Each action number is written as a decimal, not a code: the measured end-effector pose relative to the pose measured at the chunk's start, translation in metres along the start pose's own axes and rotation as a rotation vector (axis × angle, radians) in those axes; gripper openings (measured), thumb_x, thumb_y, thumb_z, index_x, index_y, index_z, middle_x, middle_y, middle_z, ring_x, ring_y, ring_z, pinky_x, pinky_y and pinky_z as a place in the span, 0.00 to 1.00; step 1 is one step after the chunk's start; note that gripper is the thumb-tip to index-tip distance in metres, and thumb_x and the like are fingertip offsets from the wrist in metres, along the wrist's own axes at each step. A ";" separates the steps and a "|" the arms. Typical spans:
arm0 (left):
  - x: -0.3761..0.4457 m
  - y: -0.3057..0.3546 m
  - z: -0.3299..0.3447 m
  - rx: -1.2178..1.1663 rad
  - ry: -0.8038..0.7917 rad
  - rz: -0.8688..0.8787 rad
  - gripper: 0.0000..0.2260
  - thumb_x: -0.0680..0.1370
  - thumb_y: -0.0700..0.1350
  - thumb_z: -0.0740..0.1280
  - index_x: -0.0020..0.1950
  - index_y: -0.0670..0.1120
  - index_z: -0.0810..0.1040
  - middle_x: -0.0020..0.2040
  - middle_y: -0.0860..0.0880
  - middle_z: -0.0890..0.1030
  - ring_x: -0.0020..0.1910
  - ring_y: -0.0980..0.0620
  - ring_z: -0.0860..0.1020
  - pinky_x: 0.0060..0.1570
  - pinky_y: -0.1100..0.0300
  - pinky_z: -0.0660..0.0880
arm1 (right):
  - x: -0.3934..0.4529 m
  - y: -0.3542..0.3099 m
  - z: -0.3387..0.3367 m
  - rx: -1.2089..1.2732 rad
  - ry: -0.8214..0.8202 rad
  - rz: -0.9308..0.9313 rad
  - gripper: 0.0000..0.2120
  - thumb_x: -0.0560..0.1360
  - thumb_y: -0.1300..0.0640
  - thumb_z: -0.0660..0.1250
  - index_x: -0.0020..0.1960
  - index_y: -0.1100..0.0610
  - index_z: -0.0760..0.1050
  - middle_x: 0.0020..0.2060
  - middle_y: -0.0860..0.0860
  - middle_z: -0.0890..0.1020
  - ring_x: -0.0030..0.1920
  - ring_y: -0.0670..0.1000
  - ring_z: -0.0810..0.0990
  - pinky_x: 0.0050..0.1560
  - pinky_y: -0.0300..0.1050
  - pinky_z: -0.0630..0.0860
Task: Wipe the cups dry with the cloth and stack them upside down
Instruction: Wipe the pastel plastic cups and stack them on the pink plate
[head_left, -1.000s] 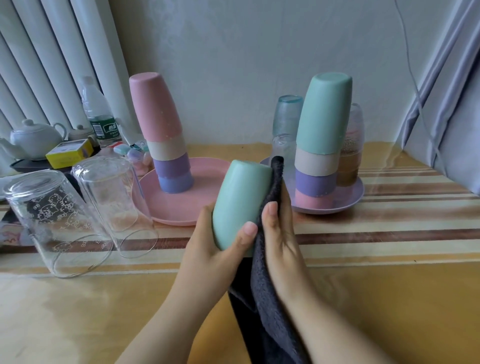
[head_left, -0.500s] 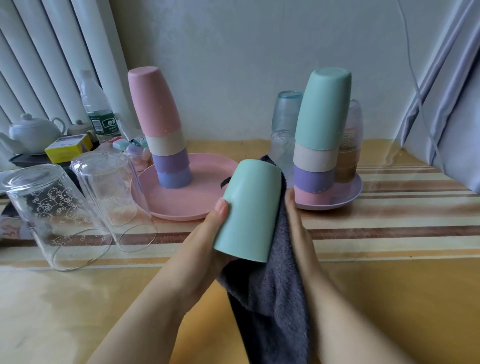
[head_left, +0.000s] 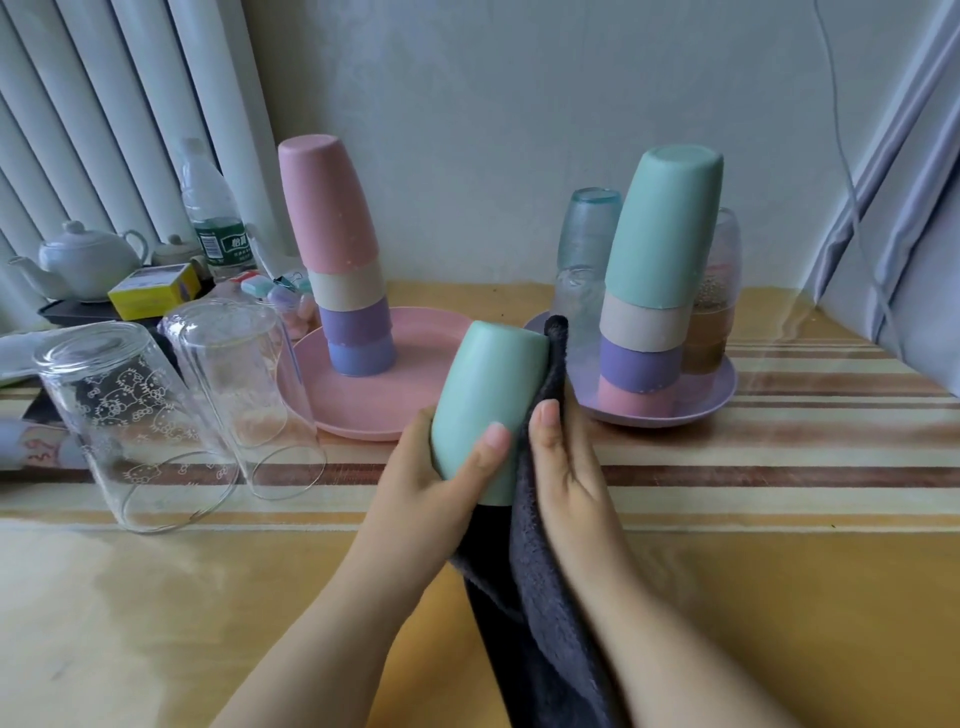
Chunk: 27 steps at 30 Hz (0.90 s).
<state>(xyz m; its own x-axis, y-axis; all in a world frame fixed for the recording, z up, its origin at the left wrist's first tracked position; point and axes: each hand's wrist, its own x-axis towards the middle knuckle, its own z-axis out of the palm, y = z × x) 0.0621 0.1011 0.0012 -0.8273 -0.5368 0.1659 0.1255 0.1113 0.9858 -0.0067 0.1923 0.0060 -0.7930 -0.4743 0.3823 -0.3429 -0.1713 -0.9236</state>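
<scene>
The left hand grips a green cup near its rim, thumb across the front, holding it bottom-up and tilted a little to the right above the desk. The right hand presses a dark grey cloth against the cup's right side with fingers laid fairly straight; the cloth rises past the cup's base and hangs down between the forearms.

Behind the cup, to the left, a pink plate carries a stack of upside-down cups (pink on top, then beige, purple and blue). To the right, a purple plate carries a second stack, green on top, then beige, purple and pink, with clear glasses standing just behind it.

Left of the pink plate two clear drinking glasses stand upside down on the striped part of the desk, touching or nearly so. Farther back sit a white teapot, a yellow box and a plastic water bottle.
</scene>
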 end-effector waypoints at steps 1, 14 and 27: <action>0.003 0.001 -0.004 -0.066 0.028 -0.007 0.32 0.61 0.69 0.67 0.58 0.51 0.76 0.52 0.52 0.84 0.50 0.58 0.81 0.46 0.64 0.75 | -0.002 0.000 0.004 0.004 -0.047 0.011 0.25 0.79 0.48 0.51 0.74 0.54 0.57 0.72 0.42 0.63 0.67 0.29 0.62 0.60 0.20 0.59; 0.008 0.004 -0.010 -0.467 -0.296 -0.247 0.25 0.73 0.65 0.58 0.54 0.51 0.85 0.53 0.42 0.83 0.51 0.45 0.79 0.62 0.41 0.70 | 0.002 -0.014 -0.011 0.102 -0.060 0.156 0.09 0.77 0.47 0.54 0.57 0.39 0.65 0.58 0.31 0.69 0.56 0.23 0.67 0.57 0.18 0.59; 0.001 0.001 -0.006 0.144 -0.017 0.022 0.31 0.66 0.71 0.61 0.51 0.46 0.79 0.44 0.53 0.83 0.44 0.54 0.80 0.47 0.55 0.75 | 0.007 -0.005 -0.009 -0.008 0.008 -0.035 0.20 0.80 0.53 0.53 0.71 0.53 0.62 0.69 0.41 0.67 0.65 0.29 0.64 0.60 0.20 0.60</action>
<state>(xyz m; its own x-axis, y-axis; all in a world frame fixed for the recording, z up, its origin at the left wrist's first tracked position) 0.0644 0.0954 0.0026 -0.8344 -0.5188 0.1862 0.0651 0.2428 0.9679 -0.0153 0.1975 0.0133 -0.7845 -0.4609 0.4148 -0.3744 -0.1811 -0.9094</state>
